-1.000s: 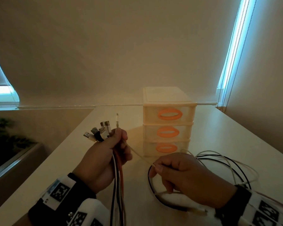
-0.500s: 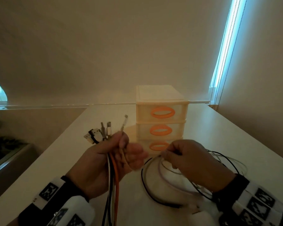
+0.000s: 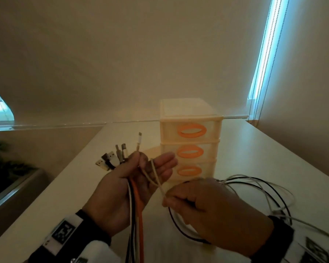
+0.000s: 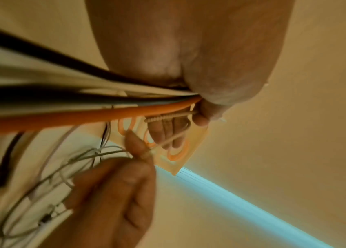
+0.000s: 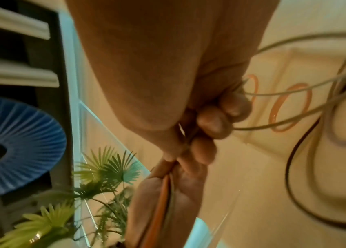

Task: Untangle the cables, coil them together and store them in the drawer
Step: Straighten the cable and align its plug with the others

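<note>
Right hand (image 3: 215, 211), nearest: the thumb and forefinger pinch the beige cable (image 3: 156, 177), and the other fingers are curled over thin grey and black strands. A second ago this hand held the beige cable low over the worktop (image 3: 273, 152). Now it has risen toward the left hand and laid a loop of that cable across the left fingers.

Left hand (image 3: 125, 186): the thumb clamps a bundle (image 3: 136, 211) of orange, white and black cables against the palm. The plug ends (image 3: 112, 158) fan out above the grip. The fingers, curled round the bundle a moment ago, have opened and now lie nearly straight to receive the beige loop.

Judgement: the beige cable is being gathered in with the others. Coiling together has begun but is far from complete.

Loose loops (image 3: 254, 188) of grey and black cable lie on the worktop to the right, trailing from the right hand. They are not yet gathered.

Drawer unit (image 3: 190, 147), beyond the hands: three drawers with orange handles, all closed. Its walls are translucent, but no contents can be made out. No cable is stored yet.
</note>
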{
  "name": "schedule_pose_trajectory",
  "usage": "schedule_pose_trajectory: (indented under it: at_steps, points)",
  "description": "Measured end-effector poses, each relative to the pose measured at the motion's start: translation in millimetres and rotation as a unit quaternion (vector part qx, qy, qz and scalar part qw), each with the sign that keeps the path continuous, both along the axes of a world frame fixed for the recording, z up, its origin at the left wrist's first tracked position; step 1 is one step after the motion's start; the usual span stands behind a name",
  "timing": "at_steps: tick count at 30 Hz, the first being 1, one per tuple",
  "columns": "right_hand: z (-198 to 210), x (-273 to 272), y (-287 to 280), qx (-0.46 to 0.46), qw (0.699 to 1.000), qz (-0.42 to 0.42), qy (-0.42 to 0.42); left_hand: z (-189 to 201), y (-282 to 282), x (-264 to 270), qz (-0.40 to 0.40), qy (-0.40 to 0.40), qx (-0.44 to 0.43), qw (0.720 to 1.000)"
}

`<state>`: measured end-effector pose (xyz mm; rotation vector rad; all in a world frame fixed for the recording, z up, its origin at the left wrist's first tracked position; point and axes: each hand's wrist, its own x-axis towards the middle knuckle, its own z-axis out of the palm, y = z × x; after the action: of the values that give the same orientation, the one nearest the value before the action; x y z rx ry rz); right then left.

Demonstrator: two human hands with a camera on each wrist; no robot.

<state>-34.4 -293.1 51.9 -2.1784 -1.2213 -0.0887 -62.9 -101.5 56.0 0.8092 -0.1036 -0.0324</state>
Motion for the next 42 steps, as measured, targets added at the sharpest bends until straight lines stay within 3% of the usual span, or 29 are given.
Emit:
schedule_pose_trajectory:
  at_steps: [3,6,9,12,19,25,28,32,36,42]
  points:
    - [-7,11,-4,-0.055,0.994,-0.089,0.019,-2,5,3,0.030,0.031,-0.043,0.998]
    - [-8,16,-8,-0.034,0.988,-0.139,0.057,-6,5,5,0.008,0.029,-0.053,0.998]
    - [-5,12,-5,-0.081,0.992,-0.082,0.050,-6,9,7,0.010,0.029,-0.055,0.998]
    - [-3,14,-6,-0.111,0.984,-0.003,0.137,-4,16,6,-0.007,0.019,-0.069,0.997]
    - [-5,42,-34,-0.140,0.960,-0.155,0.185,-7,21,7,-0.031,0.015,-0.040,0.999]
    - [5,39,-17,0.064,0.961,-0.232,0.140,-13,16,-1,-0.188,-0.045,0.116,0.974]
    - [-1,30,-4,0.167,0.953,-0.220,0.124,-20,7,-3,-0.210,-0.042,0.156,0.964]
    - [-7,18,0,0.222,0.962,-0.134,0.088,-22,4,-1,-0.148,-0.037,0.098,0.983]
    - [-7,6,2,0.089,0.993,-0.031,0.073,-15,2,1,-0.054,-0.019,0.021,0.998]
    - [-11,14,1,-0.010,0.986,-0.024,0.166,-4,5,2,0.029,0.019,-0.065,0.997]
